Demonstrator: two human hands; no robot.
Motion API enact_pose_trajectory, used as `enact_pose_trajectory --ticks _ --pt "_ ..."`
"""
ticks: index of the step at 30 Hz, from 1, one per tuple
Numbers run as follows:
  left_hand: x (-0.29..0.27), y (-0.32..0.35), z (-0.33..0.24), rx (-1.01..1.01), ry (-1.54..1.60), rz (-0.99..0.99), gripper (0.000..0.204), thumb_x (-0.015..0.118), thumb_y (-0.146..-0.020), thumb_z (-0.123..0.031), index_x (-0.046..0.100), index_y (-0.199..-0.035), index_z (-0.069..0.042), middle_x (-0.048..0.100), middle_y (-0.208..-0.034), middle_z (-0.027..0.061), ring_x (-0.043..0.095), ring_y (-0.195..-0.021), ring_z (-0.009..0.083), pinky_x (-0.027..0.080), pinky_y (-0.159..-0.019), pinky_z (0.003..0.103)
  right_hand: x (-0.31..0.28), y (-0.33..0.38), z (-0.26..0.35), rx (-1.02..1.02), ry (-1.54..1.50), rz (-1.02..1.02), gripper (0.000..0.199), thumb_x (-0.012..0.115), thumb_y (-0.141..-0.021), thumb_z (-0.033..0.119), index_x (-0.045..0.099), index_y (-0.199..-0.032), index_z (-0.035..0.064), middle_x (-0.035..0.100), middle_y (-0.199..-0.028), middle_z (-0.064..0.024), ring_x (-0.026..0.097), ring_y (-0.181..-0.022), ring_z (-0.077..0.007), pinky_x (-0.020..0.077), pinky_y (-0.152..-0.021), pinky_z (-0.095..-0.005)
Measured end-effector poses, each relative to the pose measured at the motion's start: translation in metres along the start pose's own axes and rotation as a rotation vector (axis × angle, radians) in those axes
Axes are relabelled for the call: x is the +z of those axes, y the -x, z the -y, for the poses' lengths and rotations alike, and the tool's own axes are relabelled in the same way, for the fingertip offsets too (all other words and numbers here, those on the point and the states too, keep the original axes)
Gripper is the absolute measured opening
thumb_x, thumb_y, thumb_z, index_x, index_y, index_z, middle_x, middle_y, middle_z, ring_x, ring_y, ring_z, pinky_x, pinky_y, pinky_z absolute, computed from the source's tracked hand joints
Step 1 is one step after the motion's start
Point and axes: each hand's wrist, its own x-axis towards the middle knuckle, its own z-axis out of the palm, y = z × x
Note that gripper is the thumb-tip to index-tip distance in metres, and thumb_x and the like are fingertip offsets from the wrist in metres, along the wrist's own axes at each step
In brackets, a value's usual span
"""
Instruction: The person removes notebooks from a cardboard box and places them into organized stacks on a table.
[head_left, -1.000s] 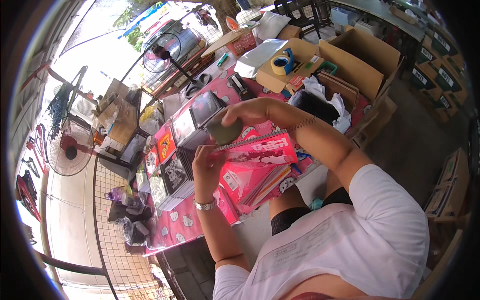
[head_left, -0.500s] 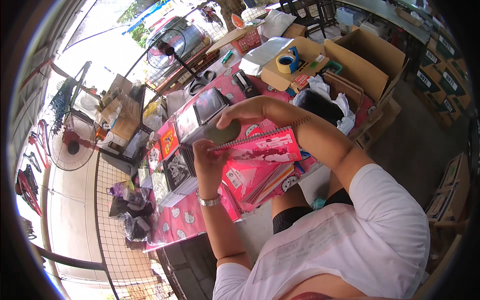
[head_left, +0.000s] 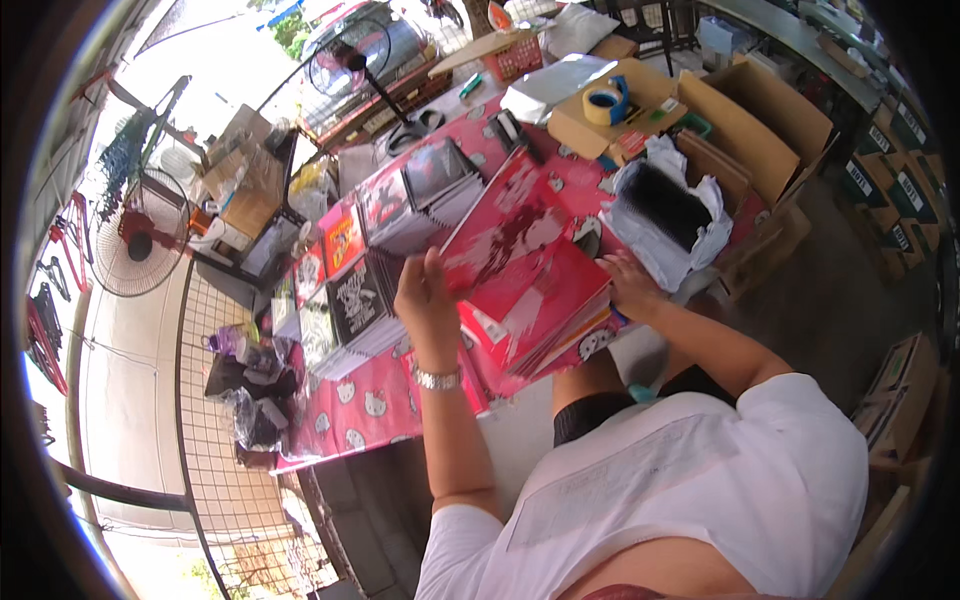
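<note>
My left hand point(head_left: 425, 300) is closed on the left edge of a red notebook point(head_left: 510, 225) with a dark and pale printed cover. The notebook tilts up over a pile of similar red notebooks point(head_left: 545, 310) on the table's near edge. My right hand point(head_left: 637, 290) rests at the pile's right side, fingers stretched toward its edge, and I see nothing held in it. Something small and blue point(head_left: 618, 320) shows just below that hand, its kind unclear. Farther left stand stacks of notebooks, one with a black cover point(head_left: 357, 308) and one with an orange cover point(head_left: 344, 240).
A pink patterned cloth point(head_left: 375, 405) covers the table. Beyond my right hand lies a black object in white wrapping point(head_left: 665, 210). Tape rolls point(head_left: 605, 103) sit on flattened cardboard beside an open carton point(head_left: 755, 130). A standing fan point(head_left: 140, 235) is at the left.
My right hand has dropped from above the notebook to the pile's right side. The held notebook has swung upward, showing its cover. The view has shifted slightly.
</note>
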Motion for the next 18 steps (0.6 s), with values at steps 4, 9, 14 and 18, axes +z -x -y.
enact_pose_trajectory --ticks 4,9,14,18 --pt "0.019 -0.002 -0.016 0.166 0.052 0.047 0.019 0.061 -0.096 -0.015 0.059 -0.094 0.004 0.057 -0.077 0.0045 0.059 -0.066 0.0070 0.056 -0.049 0.025 -0.031 0.046 -0.002 0.195 -0.070 0.081 0.059 0.067 -0.082 0.040 0.056 -0.129 0.0060 0.050 -0.136 -0.0172 0.047 -0.126 -0.0341 0.0384 -0.108 -0.0425" --pt "0.003 -0.016 -0.001 0.090 0.206 0.239 0.018 0.062 -0.095 -0.016 0.061 -0.099 0.002 0.061 -0.080 0.0066 0.061 -0.069 0.0087 0.058 -0.052 0.025 -0.057 0.039 -0.028 0.656 -0.556 0.141 0.061 0.067 -0.083 0.022 0.048 -0.137 0.0014 0.057 -0.124 -0.0156 0.057 -0.112 -0.0302 0.0449 -0.099 -0.0361" --pt "0.014 -0.005 -0.011 0.137 0.205 0.180 0.022 0.061 -0.097 -0.021 0.061 -0.095 0.000 0.061 -0.073 0.0039 0.062 -0.069 0.0084 0.050 -0.046 0.025 -0.147 -0.027 -0.003 0.622 -1.103 -0.552 0.061 0.069 -0.083 0.026 0.050 -0.135 0.0007 0.057 -0.116 -0.0106 0.057 -0.105 -0.0219 0.0433 -0.096 -0.0328" --pt "0.007 -0.007 -0.007 0.107 0.128 0.257 0.017 0.063 -0.095 -0.017 0.060 -0.097 -0.001 0.062 -0.077 0.0046 0.065 -0.068 0.0093 0.049 -0.046 0.025 -0.229 -0.070 0.050 0.199 -1.019 -0.308 0.067 0.073 -0.078 0.030 0.050 -0.135 0.0018 0.057 -0.119 -0.0130 0.056 -0.112 -0.0252 0.0422 -0.099 -0.0369"
